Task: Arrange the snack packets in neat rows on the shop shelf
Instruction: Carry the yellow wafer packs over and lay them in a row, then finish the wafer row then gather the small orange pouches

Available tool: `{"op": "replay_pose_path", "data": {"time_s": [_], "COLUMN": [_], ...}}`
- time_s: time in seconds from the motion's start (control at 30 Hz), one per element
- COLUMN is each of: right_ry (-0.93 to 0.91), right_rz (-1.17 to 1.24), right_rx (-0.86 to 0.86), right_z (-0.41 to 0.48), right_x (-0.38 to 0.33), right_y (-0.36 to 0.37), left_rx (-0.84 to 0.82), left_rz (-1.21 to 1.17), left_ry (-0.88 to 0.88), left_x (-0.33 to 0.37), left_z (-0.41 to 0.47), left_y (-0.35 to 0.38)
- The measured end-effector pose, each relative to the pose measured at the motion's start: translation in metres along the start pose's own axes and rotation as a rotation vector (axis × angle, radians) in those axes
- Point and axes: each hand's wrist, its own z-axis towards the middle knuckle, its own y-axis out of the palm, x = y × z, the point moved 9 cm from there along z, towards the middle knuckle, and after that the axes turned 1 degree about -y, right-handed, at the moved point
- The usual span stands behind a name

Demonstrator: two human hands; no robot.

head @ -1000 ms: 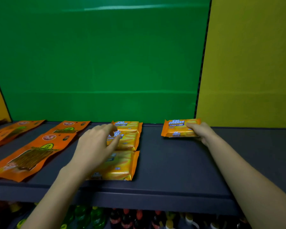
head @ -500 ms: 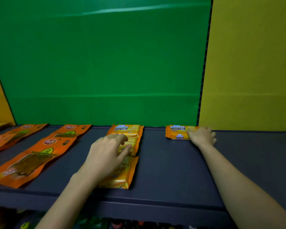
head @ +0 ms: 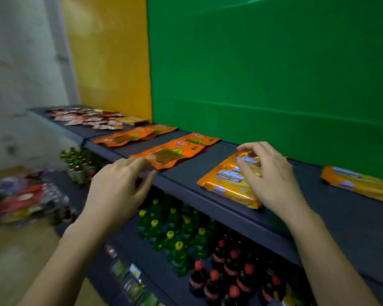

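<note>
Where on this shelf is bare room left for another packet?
Bare shelf lies between the orange pouches and the cheese wafer packets under the right hand, and again between those and the lone wafer packet at right. The far left end, with red sachets, is crowded.

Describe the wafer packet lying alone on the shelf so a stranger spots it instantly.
Start at the dark shelf before the green back panel. Go right, past the right hand on the row of wafer packets. The lone packet lies near the picture's right edge, the only orange-yellow one untouched and apart.
</note>
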Motion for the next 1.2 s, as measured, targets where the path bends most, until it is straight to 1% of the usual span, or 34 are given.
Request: {"op": "replay_pose_path", "data": {"time_s": [0.07,0.2,0.33,0.47,0.6,0.7,0.87,1.0,1.2], "right_ry": [-0.093,-0.220,-0.275,-0.330,-0.334,-0.310,-0.254,-0.230,-0.202], "right_rz": [0.086,0.157,0.178,0.197,0.202,0.185,0.157,0.127,0.073], "right_rx": [-0.066,-0.206,-0.370,-0.488,-0.576,-0.596,-0.581,-0.598,-0.684], "right_z": [-0.008,-0.029,-0.056,-0.087,-0.107,-0.106,-0.087,-0.078,-0.066], "right_x": [-0.043,-0.106,-0.152,-0.201,-0.246,-0.281,-0.328,-0.344,-0.358], "right_y": [0.030,0.094,0.168,0.241,0.318,0.368,0.424,0.454,0.524], "left_rx": [-0.015,-0.049,-0.053,-0.089,-0.135,-0.177,-0.193,-0.217,-0.299], "left_rz": [0.079,0.178,0.244,0.268,0.285,0.312,0.335,0.317,0.270], "left_ry": [-0.118,-0.349,-0.542,-0.748,-0.877,-0.897,-0.843,-0.839,-0.859], "left_x": [-0.040,-0.112,-0.171,-0.235,-0.299,-0.353,-0.436,-0.489,-0.569], "left_z": [-0.032,-0.104,-0.177,-0.246,-0.291,-0.307,-0.295,-0.290,-0.293], "left_y": [-0.019,-0.056,-0.086,-0.094,-0.096,-0.102,-0.117,-0.112,-0.074]}}
